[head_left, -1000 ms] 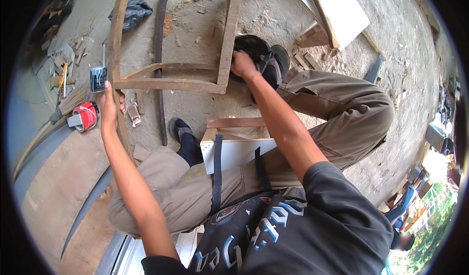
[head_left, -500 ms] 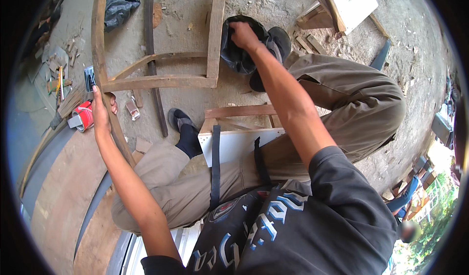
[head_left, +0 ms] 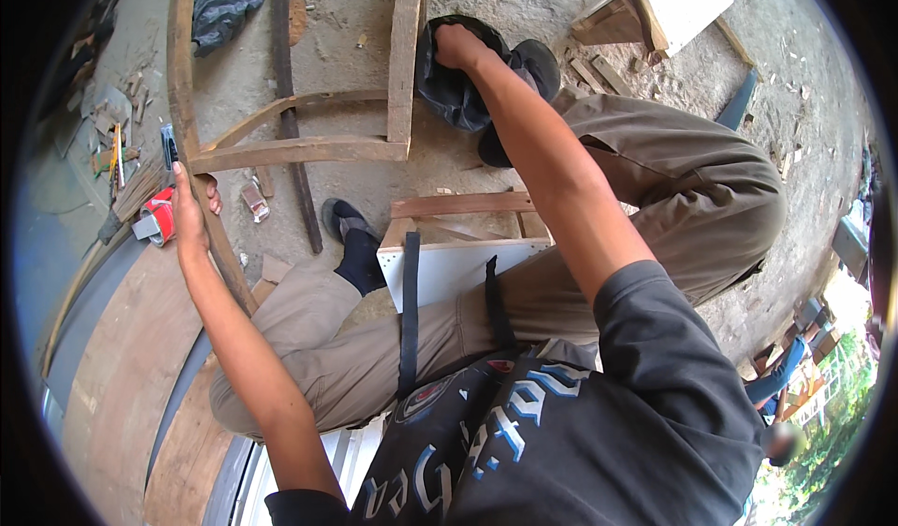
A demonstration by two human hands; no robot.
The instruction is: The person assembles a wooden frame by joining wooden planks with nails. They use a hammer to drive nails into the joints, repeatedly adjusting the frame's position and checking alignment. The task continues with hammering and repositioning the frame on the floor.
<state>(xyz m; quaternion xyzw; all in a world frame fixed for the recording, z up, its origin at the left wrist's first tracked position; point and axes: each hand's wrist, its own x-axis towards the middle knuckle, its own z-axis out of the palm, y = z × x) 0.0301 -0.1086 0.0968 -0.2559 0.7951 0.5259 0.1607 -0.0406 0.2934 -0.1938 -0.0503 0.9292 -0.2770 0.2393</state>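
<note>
My left hand (head_left: 194, 212) is wrapped around the long side rail of a wooden frame (head_left: 309, 155), a chair-like piece with a crossbar, its thumb lying along the wood. Inside the mouth of a black plastic bag (head_left: 447, 98) is my right hand (head_left: 456, 47), its fingers curled; what they hold is hidden. The bag rests on the ground against my shoe (head_left: 535, 66), right of the frame. Close to my left hand are a red can (head_left: 161, 216) and a small dark blue object (head_left: 169, 144) beside the rail.
A white-topped wooden piece (head_left: 426, 278) with black straps lies across my leg. Another dark bag (head_left: 224, 14) and a dark wooden strip (head_left: 301, 189) lie on the ground. Curved boards (head_left: 131, 358) lean at left. A white panel (head_left: 687, 7) and a blue-handled tool (head_left: 738, 102) are at far right.
My right hand's fingers have curled in more inside the bag's mouth. The frame has shifted slightly left in the view, with my left hand still around it.
</note>
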